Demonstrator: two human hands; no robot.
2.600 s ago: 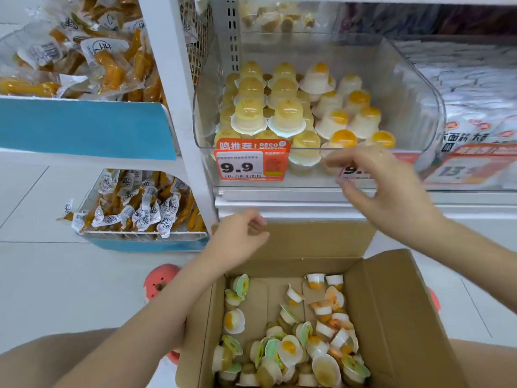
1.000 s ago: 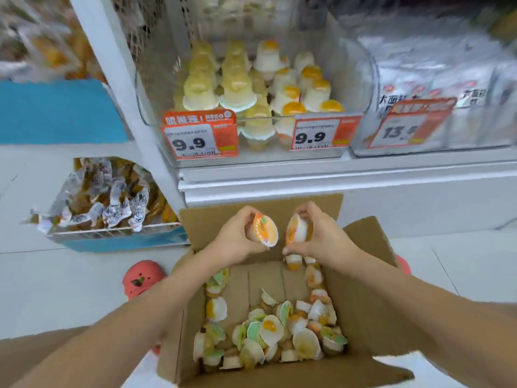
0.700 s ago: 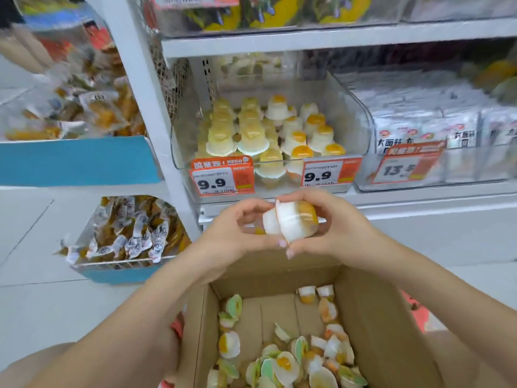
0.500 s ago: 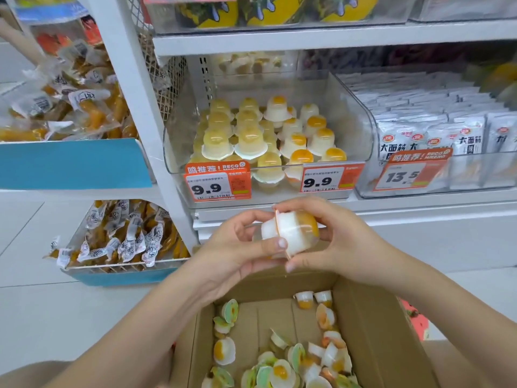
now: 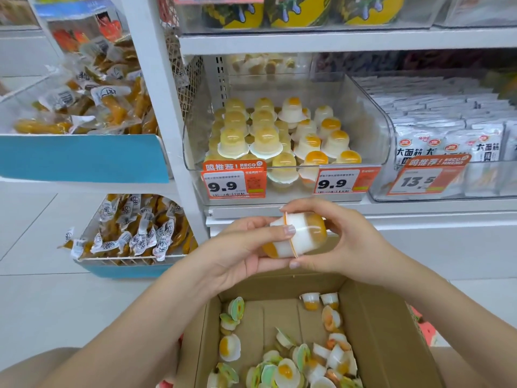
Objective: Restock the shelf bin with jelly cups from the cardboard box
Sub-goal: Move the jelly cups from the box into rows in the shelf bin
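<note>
Two white-and-orange jelly cups (image 5: 300, 235) are pressed lid to lid in front of me, just below the shelf edge. My left hand (image 5: 240, 253) grips the left cup, thumb over its side. My right hand (image 5: 344, 242) holds the right cup with fingers curled over its orange top. Above them, the clear shelf bin (image 5: 375, 135) holds rows of upturned jelly cups (image 5: 279, 135). Below my hands the open cardboard box (image 5: 386, 343) has several loose jelly cups (image 5: 285, 368) on its bottom.
Orange 9.9 price tags (image 5: 233, 179) hang on the bin front. A second clear bin of white snack packs (image 5: 447, 144) stands to the right. Wire baskets of wrapped yellow snacks (image 5: 131, 228) sit at the left. White floor tiles (image 5: 42, 298) surround the box.
Both hands took a cup each from the box, brought them together lid to lid and lifted them toward the shelf. Over the last half second they barely moved.
</note>
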